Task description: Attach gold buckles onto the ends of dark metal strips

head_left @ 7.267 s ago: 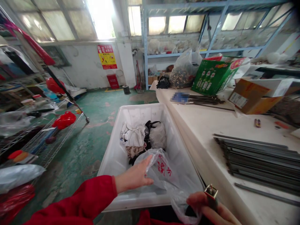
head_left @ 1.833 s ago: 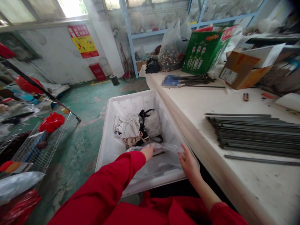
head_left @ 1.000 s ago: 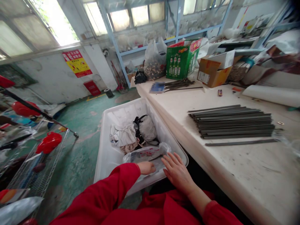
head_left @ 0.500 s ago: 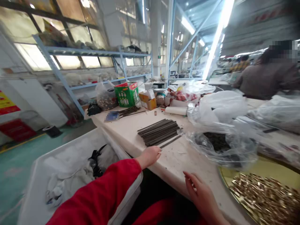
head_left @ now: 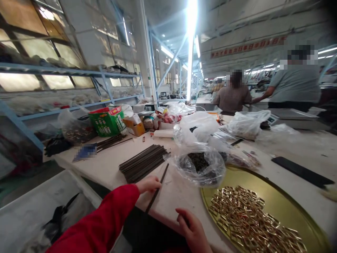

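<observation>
Dark and thin, one strip (head_left: 164,172) is now pinched by your left hand (head_left: 149,184); a moment ago it lay beside the bundle of strips (head_left: 144,162), and now it is nearer to you, so a single piece is in hand. Your right hand (head_left: 193,226) stays apart, half curled by the tabletop (head_left: 176,196); I cannot tell if it holds something. To the right, a gold tray (head_left: 281,196) carries metal buckles (head_left: 250,218).

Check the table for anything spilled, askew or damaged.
Nothing stands out as spilled or damaged: the visible gold buckles lie within the tray. One dark strip is apart from the stack, but the left hand holds it.
</observation>
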`<state>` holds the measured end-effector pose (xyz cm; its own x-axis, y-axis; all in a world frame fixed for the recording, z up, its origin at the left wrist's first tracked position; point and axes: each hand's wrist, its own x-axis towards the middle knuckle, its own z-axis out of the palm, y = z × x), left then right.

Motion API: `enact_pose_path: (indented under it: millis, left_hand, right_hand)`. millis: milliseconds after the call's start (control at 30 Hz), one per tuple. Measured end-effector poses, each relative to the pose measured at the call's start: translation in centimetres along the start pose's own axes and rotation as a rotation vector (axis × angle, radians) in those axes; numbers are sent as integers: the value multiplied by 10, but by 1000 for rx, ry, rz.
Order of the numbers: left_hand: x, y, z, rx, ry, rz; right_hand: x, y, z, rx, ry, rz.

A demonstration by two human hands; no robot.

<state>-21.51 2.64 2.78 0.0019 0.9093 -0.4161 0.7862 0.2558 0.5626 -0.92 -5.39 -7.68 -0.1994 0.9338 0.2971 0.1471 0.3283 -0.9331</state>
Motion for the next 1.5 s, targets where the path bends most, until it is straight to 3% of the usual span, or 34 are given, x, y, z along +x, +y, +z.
enact_pose_path:
  millis: [100, 167, 267, 333, 533, 667, 800, 967, 1100, 1167, 1267, 1333, 1367, 1433, 1500]
  left_hand:
    - [-37, 0, 11, -71, -148, 80]
    - [-60, 5, 18, -162, -343, 228]
    - [-83, 18, 27, -98, -582, 321]
    - [-91, 25, 33, -35, -659, 350]
    - [-108, 33, 40, -198, -650, 413]
    - [-123, 27, 36, -330, -681, 369]
    - [-129, 19, 43, -427, -705, 341]
    - [-125, 15, 55, -503, -743, 295]
    - [-111, 3, 44, -434, -742, 243]
    - [-95, -10, 32, -358, -663, 251]
    - [-62, -26, 18, -430, -343, 233]
    - [-39, -28, 17, -725, -127, 166]
    - [-28, -25, 20, -916, -90, 127]
    - [-11, -12, 30, -1264, -216, 68]
    - [1, 6, 41, -1445, -433, 20]
  right_hand:
    - [4, 1, -1, 123, 2, 125]
    - [8, -4, -5, 248, -11, 188]
    - [11, -23, -17, 387, 39, 242]
    - [9, -41, -29, 376, 102, 280]
    - [-6, -77, -56, 391, 238, 346]
    - [-14, -83, -61, 370, 259, 358]
    - [-19, -83, -60, 376, 243, 358]
    - [-20, -77, -64, 411, 305, 391]
    - [-12, -64, -90, 450, 532, 373]
    - [-8, -60, -107, 518, 662, 346]
    - [-6, -70, -122, 577, 754, 283]
    - [-9, -85, -115, 459, 744, 208]
    - [-12, -92, -106, 342, 708, 158]
    - [-21, -100, -77, 24, 622, 36]
    - [-31, -96, -42, -264, 324, -144]
